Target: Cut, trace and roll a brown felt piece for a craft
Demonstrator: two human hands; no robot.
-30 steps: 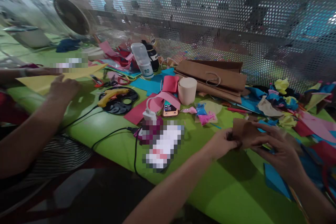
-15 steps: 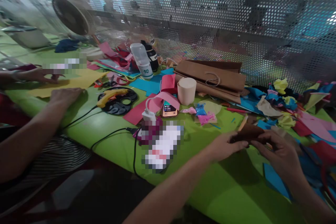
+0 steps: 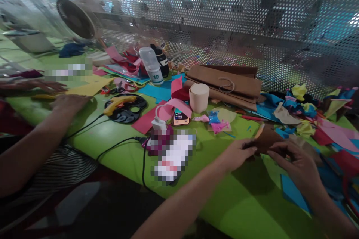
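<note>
A piece of brown paper [image 3: 267,139] is held up between my two hands over the green table. My left hand [image 3: 240,152] pinches its left side, thumb towards me. The fingers of my right hand [image 3: 295,158] are closed on its right edge, partly hiding it. The paper looks bent, with a lighter orange edge at its upper left. Under my right forearm lies a sheet of blue paper [image 3: 294,192]. Beyond my left hand are small blue and pink packets [image 3: 217,122] on a pale yellow piece.
A phone with a blurred screen [image 3: 175,157] lies by a purple power socket [image 3: 159,140]. A cream roll [image 3: 199,98], brown paper sheets [image 3: 224,82] and a glue gun [image 3: 119,104] on a black palette stand beyond. Paper scraps [image 3: 305,129] crowd the right. At left, a co-worker's hands [image 3: 70,102] rest by yellow paper.
My left hand has shifted slightly left along the brown paper, and more of the paper shows between my hands. The co-worker's far hand has flattened lower over the yellow paper.
</note>
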